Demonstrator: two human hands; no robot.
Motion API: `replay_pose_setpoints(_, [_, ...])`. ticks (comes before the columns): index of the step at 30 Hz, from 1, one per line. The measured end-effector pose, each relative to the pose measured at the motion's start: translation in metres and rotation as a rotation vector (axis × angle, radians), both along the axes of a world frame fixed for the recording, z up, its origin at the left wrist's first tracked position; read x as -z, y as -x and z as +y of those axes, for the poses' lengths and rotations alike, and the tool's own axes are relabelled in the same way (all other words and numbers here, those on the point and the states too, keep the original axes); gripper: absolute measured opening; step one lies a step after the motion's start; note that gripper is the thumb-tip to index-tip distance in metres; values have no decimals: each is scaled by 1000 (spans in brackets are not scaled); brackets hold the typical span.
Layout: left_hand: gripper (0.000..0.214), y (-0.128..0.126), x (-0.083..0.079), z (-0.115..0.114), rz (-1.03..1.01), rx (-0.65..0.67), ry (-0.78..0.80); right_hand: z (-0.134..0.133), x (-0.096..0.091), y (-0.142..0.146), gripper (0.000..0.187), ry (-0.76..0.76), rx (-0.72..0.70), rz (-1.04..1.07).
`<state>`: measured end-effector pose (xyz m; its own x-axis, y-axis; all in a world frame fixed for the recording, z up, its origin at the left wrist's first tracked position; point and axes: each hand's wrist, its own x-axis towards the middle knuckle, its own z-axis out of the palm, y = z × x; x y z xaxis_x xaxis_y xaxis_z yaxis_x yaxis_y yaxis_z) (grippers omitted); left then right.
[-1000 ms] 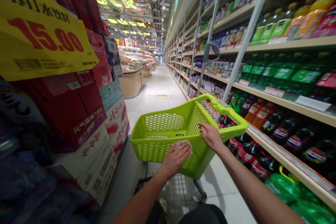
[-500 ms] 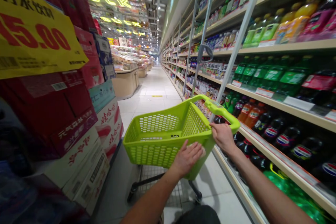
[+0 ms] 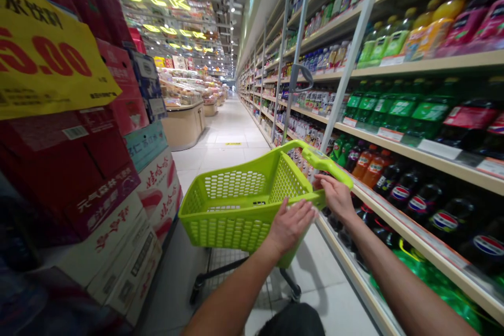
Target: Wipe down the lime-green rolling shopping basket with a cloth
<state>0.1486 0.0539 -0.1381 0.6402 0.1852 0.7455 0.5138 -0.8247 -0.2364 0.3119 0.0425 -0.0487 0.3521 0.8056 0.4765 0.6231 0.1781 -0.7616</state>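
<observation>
A lime-green plastic shopping cart (image 3: 232,228) stands turned sideways before me on a dark wheeled frame. My left hand (image 3: 289,226) lies flat against its near side panel, fingers stretched. Under those fingertips shows a bit of white, crumpled material (image 3: 314,213), like a wipe or tissue, mostly covered by the hand. My right hand (image 3: 334,197) is at the cart's rear corner, just below the push handle (image 3: 326,161), fingers bent over the edge; the thumb side is partly hidden. The cart's basket holds no visible goods.
Shelves of bottled drinks (image 3: 401,105) line the right side, close to my right arm. Stacked drink cartons (image 3: 114,241) rise at the left under a yellow price sign (image 3: 51,52). A tiled aisle (image 3: 232,131) runs ahead past display counters (image 3: 183,126).
My left hand has slid right and up along the cart's side towards the rear corner, the white material with it. My right hand's fingers have loosened and straightened somewhat. The view has shifted slightly.
</observation>
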Motion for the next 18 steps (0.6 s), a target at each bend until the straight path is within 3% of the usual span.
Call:
replay_pose_setpoints(3, [35, -14, -11, 5, 17, -15, 8, 2, -2, 1, 35, 4, -1, 46])
replay_pose_setpoints(8, [28, 2, 23, -1, 176, 83, 15, 0, -1, -6, 35, 19, -27, -45])
replay_pose_setpoints(10, [30, 17, 23, -1, 85, 29, 29, 0, 0, -4, 35, 43, 4, -173])
replay_pose_setpoints(15, [37, 45, 2, 14, -160, -222, 66, 5, 5, 34, 34, 107, 18, -550])
replay_pose_setpoints(18, [37, 78, 15, 23, -114, -267, 87, 6, 13, 59, 32, 190, -43, -712])
